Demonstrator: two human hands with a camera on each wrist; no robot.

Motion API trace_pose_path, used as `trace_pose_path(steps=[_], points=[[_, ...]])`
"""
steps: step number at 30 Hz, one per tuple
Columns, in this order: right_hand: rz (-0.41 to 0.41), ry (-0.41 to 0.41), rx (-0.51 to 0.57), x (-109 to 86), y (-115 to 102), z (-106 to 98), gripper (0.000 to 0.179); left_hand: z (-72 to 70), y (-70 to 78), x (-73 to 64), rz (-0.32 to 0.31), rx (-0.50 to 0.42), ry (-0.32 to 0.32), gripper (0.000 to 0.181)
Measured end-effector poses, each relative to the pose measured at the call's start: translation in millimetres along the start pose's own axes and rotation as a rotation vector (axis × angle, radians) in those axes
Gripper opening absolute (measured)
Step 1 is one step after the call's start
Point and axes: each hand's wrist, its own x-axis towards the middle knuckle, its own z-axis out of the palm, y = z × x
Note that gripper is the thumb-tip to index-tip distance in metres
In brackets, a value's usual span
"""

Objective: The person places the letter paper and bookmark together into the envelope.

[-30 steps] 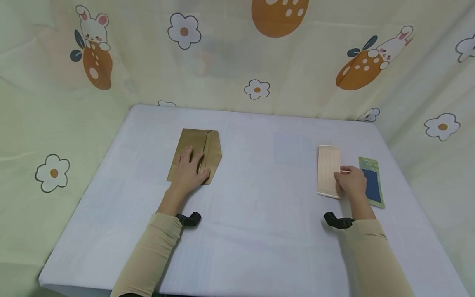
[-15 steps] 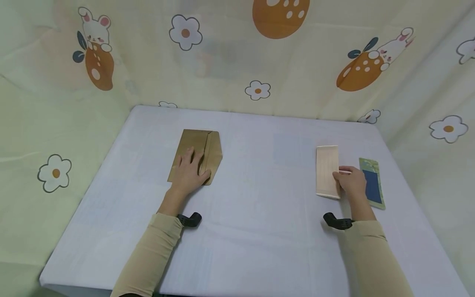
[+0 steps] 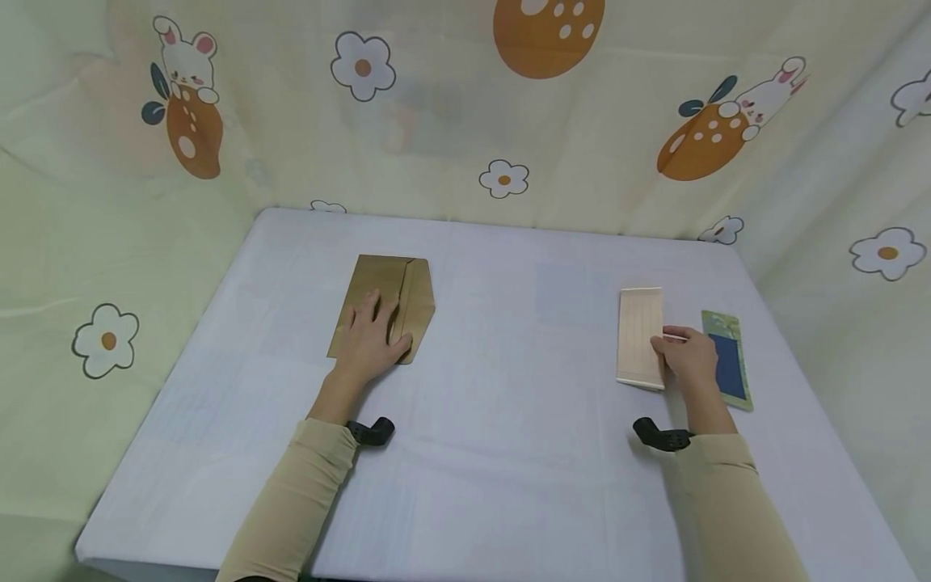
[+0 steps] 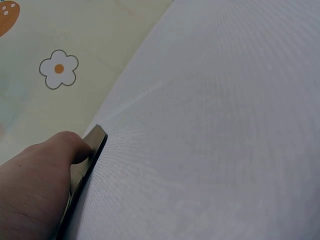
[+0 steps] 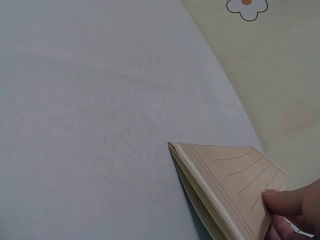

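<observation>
A brown paper envelope lies at the left of the table, its pointed flap to the right. My left hand rests on it with fingers spread; in the left wrist view the thumb lies on the envelope's edge. On the right, my right hand pinches the right edge of folded lined paper. Seen from the right wrist, the paper has ruled lines on its cream face and layers parted along its left edge. The thumb presses on that face.
A green-bordered card with a dark blue middle lies beside my right hand, which partly covers it. White cloth covers the table. A patterned curtain hangs behind the table and along both sides.
The folded lined paper in my right hand has shifted slightly to the left. My left hand and the envelope have stayed in place.
</observation>
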Motion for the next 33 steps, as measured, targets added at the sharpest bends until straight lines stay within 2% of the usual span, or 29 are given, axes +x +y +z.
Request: trace_pose_path(steps=[14, 24, 33], points=[[-0.019, -0.011, 0.012, 1.8, 0, 4, 0.052, 0.5, -0.6, -0.4, -0.007, 0.014, -0.008, 0.068], [0.020, -0.046, 0.041, 4.6, 1, 9, 0.053, -0.9, -0.4, -1.3, -0.010, 0.016, -0.022, 0.068], [0.015, -0.070, 0.062, 2.7, -2, 11, 0.054, -0.5, -0.8, -1.3, 0.007, 0.013, -0.016, 0.068]])
